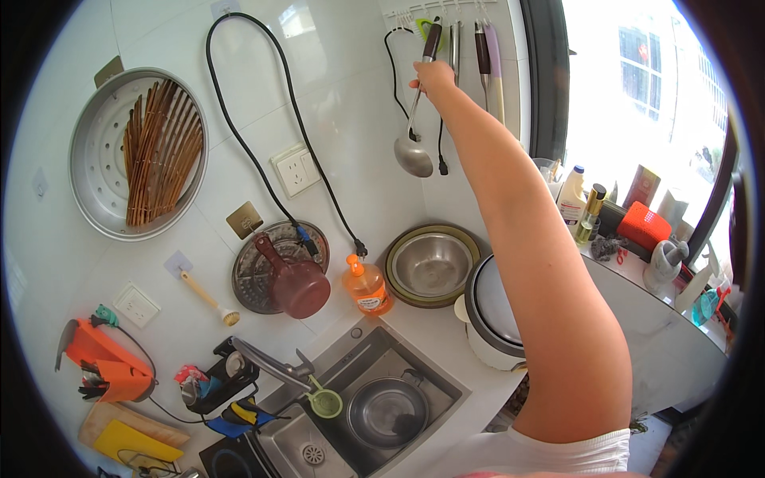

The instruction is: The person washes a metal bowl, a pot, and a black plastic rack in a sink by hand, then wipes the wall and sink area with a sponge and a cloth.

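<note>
My right hand [435,78] reaches up to a hook rail [422,11] on the tiled wall, with its fingers closed around a metal ladle [413,158]. The ladle's dark handle top sticks up above my hand, close to the hooks, and its bowl hangs below. Whether the handle is on a hook, I cannot tell. Beside my hand hang a metal-handled utensil [454,44], a dark-handled utensil [482,52] and a purple-handled one [493,60]. A black cord [392,60] hangs just left of the ladle. My left hand is out of the picture.
Below are a sink [454,389] with a pan [388,412], a faucet [267,362], an orange soap bottle [367,287], nested basins [433,267] and a lidded pot [490,342]. A steamer tray [100,175] and a red saucepan [300,288] hang left. Bottles [571,195] line the windowsill.
</note>
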`<control>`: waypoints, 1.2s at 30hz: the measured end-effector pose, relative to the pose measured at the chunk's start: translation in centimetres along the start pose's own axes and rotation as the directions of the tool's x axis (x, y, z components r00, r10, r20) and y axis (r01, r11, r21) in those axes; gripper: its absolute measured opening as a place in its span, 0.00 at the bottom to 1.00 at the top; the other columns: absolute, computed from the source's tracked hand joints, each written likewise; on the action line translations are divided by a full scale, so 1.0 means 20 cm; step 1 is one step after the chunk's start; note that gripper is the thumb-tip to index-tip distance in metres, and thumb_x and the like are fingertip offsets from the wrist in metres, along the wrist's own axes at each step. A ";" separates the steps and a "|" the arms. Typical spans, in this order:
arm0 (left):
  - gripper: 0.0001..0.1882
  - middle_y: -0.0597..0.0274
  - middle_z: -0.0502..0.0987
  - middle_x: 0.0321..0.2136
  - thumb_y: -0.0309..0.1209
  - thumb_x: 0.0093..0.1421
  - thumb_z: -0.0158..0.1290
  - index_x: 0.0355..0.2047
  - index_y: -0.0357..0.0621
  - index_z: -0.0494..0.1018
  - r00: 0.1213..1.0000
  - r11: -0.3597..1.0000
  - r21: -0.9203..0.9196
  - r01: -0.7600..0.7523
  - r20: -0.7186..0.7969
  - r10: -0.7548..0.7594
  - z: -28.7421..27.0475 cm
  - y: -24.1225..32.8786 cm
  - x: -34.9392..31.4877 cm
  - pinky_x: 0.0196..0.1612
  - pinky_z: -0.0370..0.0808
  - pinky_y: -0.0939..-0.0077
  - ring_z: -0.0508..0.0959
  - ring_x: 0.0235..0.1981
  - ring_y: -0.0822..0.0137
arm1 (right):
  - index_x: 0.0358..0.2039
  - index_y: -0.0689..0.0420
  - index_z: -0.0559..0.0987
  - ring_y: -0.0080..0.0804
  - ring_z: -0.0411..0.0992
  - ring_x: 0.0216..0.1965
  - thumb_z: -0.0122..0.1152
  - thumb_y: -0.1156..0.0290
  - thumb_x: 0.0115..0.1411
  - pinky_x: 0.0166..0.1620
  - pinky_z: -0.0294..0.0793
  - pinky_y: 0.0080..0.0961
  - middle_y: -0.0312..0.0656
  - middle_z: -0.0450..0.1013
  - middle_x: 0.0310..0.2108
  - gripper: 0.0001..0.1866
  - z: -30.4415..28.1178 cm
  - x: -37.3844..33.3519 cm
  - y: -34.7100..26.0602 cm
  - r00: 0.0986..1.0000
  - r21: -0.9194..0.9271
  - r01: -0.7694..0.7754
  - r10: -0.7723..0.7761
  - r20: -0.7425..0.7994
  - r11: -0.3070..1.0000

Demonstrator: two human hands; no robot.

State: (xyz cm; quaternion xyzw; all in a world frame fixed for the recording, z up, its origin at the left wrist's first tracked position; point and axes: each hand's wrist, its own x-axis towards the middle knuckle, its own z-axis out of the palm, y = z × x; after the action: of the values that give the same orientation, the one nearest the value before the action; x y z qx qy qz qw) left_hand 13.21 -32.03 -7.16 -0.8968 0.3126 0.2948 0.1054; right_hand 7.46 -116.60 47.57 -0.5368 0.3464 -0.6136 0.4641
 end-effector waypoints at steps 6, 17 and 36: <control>0.33 0.45 0.63 0.59 0.48 0.61 0.48 0.60 0.38 0.61 0.998 0.998 -0.019 0.061 0.035 -0.061 -0.09 0.06 -0.04 0.61 0.61 0.57 0.63 0.59 0.48 | 0.23 0.63 0.71 0.28 0.75 0.20 0.59 0.67 0.57 0.16 0.61 0.23 0.38 0.69 0.19 0.13 0.01 -0.01 -0.02 0.999 -0.039 -0.015 0.014 -0.031 0.999; 0.33 0.48 0.59 0.62 0.46 0.62 0.47 0.62 0.40 0.57 0.996 0.996 -0.057 0.068 0.069 -0.064 -0.14 0.10 -0.07 0.61 0.61 0.58 0.62 0.61 0.50 | 0.23 0.64 0.71 0.28 0.74 0.19 0.58 0.70 0.55 0.15 0.61 0.21 0.39 0.68 0.19 0.11 0.01 0.02 -0.02 1.000 0.052 -0.003 0.003 -0.011 0.999; 0.34 0.50 0.54 0.64 0.48 0.63 0.45 0.64 0.44 0.53 0.987 0.995 0.007 0.097 0.131 -0.097 -0.16 0.14 -0.07 0.64 0.57 0.60 0.56 0.64 0.50 | 0.31 0.67 0.73 0.25 0.75 0.20 0.57 0.65 0.57 0.22 0.66 0.24 0.41 0.72 0.20 0.14 0.01 -0.12 -0.06 0.999 -0.125 0.039 -0.039 0.005 0.991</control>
State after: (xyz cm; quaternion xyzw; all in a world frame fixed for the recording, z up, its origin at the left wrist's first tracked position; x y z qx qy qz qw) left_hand 12.12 -34.72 -3.79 -0.8896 0.2613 0.3475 0.1402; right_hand 7.37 -113.87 47.94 -0.5723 0.3731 -0.5990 0.4178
